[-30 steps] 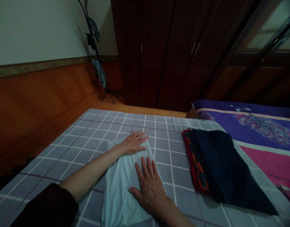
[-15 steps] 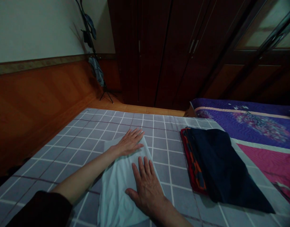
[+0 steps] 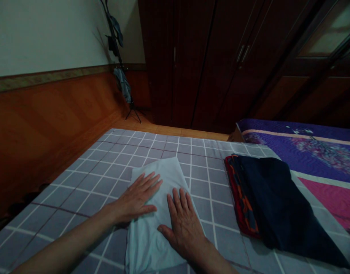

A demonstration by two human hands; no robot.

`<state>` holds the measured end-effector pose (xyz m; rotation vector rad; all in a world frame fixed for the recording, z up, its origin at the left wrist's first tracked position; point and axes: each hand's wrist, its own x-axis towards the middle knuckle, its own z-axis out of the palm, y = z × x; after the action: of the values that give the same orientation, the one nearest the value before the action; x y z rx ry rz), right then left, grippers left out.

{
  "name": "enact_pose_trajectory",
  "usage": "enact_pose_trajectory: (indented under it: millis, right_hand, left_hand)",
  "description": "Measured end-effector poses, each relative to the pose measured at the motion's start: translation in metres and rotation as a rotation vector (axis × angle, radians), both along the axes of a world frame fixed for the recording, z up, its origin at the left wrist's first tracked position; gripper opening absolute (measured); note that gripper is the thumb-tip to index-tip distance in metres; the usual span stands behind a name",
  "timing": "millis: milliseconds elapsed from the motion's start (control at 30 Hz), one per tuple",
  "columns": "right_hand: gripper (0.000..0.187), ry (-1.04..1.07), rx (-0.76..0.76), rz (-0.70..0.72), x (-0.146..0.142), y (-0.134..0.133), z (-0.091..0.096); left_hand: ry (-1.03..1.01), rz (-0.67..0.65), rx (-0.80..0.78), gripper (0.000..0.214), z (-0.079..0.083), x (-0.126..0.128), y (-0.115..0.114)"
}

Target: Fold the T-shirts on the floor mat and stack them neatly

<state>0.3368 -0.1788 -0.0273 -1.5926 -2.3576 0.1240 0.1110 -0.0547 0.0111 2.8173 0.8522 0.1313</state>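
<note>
I see the pale blue cotton cloth folded narrow and flat. Left hand and right hand press it, fingers spread, gripping nothing. Navy folded garment lies at 3 o'clock.

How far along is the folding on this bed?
Done: a folded dark navy garment lies stacked on a red patterned cloth at the right. In hand: left hand and right hand press flat on a folded pale blue cloth. Left: that cloth lies apart from the stack.

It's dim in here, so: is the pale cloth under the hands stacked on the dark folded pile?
No, the pale cloth lies flat on the checked sheet, apart from the dark folded pile to its right.
</note>
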Motion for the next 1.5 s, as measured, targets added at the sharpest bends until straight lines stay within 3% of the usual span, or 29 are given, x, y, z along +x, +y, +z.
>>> enact_pose_trajectory:
  millis: [67,233,400,500,667,767,833,1000,1133,1233,1367,1500]
  right_hand:
    - [0.080,-0.002,0.004,-0.005,0.000,0.000,-0.001]
    - [0.080,-0.012,-0.006,-0.014,0.000,0.000,0.001]
    - [0.079,-0.018,0.001,-0.007,0.000,-0.001,0.004]
    - [0.080,-0.017,-0.023,-0.021,-0.001,-0.001,0.007]
    - [0.080,-0.037,-0.099,-0.069,-0.002,0.003,0.017]
    - [0.072,-0.040,-0.108,-0.154,0.005,0.007,0.025]
    - [0.066,-0.037,-0.101,-0.236,0.015,0.006,0.030]
    - [0.052,0.007,-0.118,-0.402,0.046,-0.020,0.035]
    - [0.034,0.029,-0.207,-0.540,0.053,-0.053,0.032]
    - [0.023,0.043,-0.279,-0.635,0.047,-0.065,0.033]
    - [0.015,0.087,-0.347,-0.720,0.036,-0.061,0.042]
    - [0.012,0.223,-0.449,-0.744,0.034,-0.048,0.045]
  left_hand:
    - [0.035,-0.009,-0.013,0.074,-0.006,-0.004,-0.010]
    - [0.017,0.197,0.071,0.072,-0.014,-0.022,-0.029]
    - [0.061,0.001,-0.078,0.090,-0.011,-0.020,-0.093]
    - [0.096,0.033,-0.114,0.093,-0.016,-0.030,-0.115]
    - [0.038,0.130,-0.012,0.084,-0.026,-0.049,-0.115]
    - [-0.082,0.261,0.020,0.068,-0.028,-0.049,-0.096]
    - [-0.199,0.417,0.001,0.060,-0.028,-0.047,-0.076]
    - [-0.488,0.729,-0.278,0.058,-0.025,-0.044,-0.032]
    - [-0.708,0.883,-0.540,0.067,-0.021,-0.045,-0.031]
    - [-0.708,0.890,-0.720,0.069,-0.021,-0.049,-0.049]
    - [-0.669,0.821,-0.963,0.066,-0.032,-0.052,-0.097]
    - [-0.681,0.903,-1.079,0.070,-0.039,-0.046,-0.141]
